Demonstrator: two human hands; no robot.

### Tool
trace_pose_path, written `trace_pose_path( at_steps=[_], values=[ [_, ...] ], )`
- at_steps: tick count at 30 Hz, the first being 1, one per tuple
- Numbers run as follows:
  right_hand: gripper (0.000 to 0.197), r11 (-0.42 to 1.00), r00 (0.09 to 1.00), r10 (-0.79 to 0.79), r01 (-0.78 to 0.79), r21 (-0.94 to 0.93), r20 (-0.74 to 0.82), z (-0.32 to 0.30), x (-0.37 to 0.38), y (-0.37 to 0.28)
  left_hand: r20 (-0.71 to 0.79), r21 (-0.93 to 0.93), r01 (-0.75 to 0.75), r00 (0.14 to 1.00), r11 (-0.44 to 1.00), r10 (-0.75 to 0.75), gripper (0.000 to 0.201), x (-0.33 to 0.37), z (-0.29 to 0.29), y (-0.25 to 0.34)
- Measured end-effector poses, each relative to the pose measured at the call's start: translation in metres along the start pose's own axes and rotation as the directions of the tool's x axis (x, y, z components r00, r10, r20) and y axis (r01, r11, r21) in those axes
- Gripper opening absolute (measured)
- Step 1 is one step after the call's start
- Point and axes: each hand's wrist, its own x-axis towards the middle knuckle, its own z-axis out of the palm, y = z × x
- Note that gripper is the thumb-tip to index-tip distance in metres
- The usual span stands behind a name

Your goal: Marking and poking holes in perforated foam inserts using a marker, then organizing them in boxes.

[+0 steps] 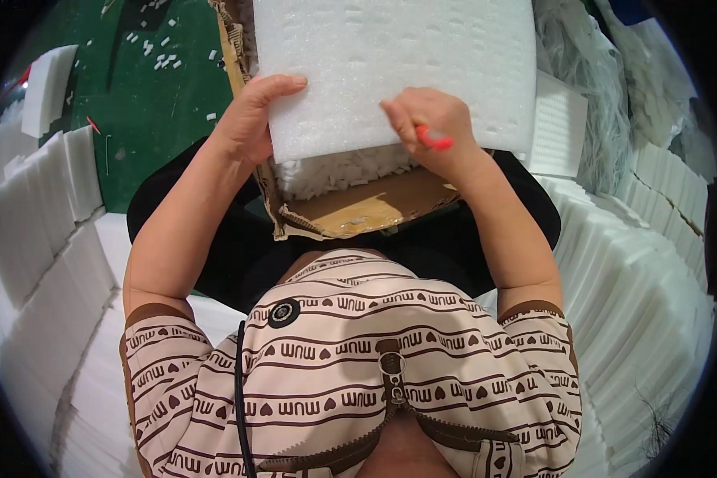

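A white foam sheet point(398, 48) with rows of small slits or dents lies across an open cardboard box point(374, 209). My left hand point(255, 115) grips the sheet's left edge, thumb on top and fingers hidden beneath or beside it. Over the sheet's near right part, my right hand point(434, 127) is closed around a small tool with a red handle point(434, 141). The working end of that tool is hidden, so its kind does not show. Small white foam pieces point(334, 175) fill the box below the sheet's near edge.
Stacks of white foam sheets stand to the left point(32, 215) and right point(613, 263). Foam scraps point(163, 60) and a thin red-ended item point(93, 124) lie on the green floor point(151, 103). Clear plastic film point(605, 103) bunches at the far right.
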Motion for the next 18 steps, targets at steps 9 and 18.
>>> trace_pose_path(
  at_steps=[9, 18],
  values=[
    [0.033, 0.778, 0.966, 0.248, -0.151, 0.610, -0.077, -0.011, -0.011, 0.005, -0.070, 0.041, -0.012, 0.997, 0.999, 0.014, 0.055, -0.004, -0.002, 0.003],
    [0.031, 0.931, 0.986, -0.031, 0.089, 0.353, -0.166, 0.000, 0.003, -0.012, 0.063, -0.067, 0.012, 0.998, 0.998, -0.008, 0.047, -0.002, 0.002, 0.004]
  ],
)
